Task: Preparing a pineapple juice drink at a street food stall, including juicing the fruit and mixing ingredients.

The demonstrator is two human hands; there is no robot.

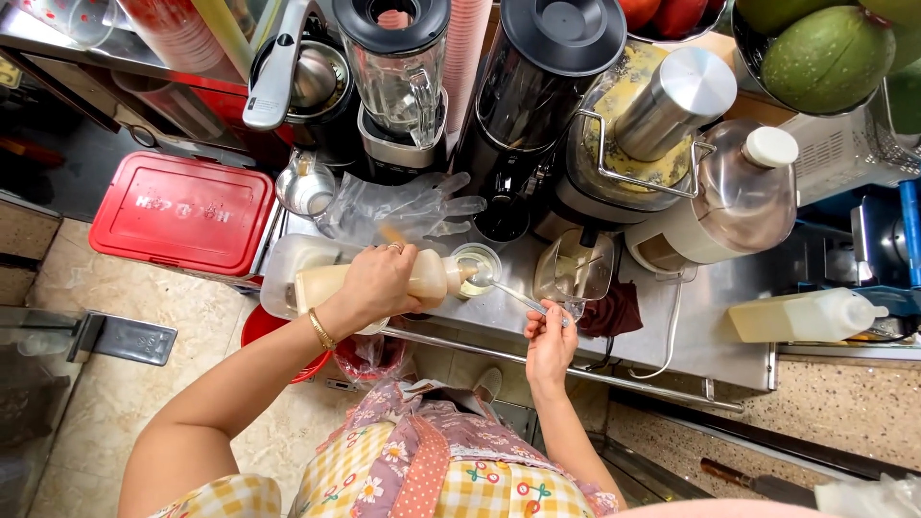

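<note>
- Gripping a squeeze bottle of pale creamy liquid, the left hand wraps its fingers closed around the bottle's middle.
- One such bottle is in hand. It lies almost level, its long axis running left to right across the view, with the nozzle pointing right into a small clear cup.
- One cup stands on the steel counter, just right of the bottle's tip, near the counter's front edge.
- Pinching a long thin spoon, the right hand holds its thumb and fingers closed on the handle end. The spoon slants up and to the left, its bowl reaching into the cup.
- One gold bracelet circles the left wrist, and one ring shows on a left finger.
- One pair of clear plastic gloves lies on the counter just behind the left hand.
- One clear blender jug with a black lid and one dark blender stand in a row at the back.
- Two juicers with steel parts stand at the right of that row.
- One white plastic bottle lies on its side far to the right, well apart from both hands.
- One red lidded box sits to the left, beyond the counter.
</note>
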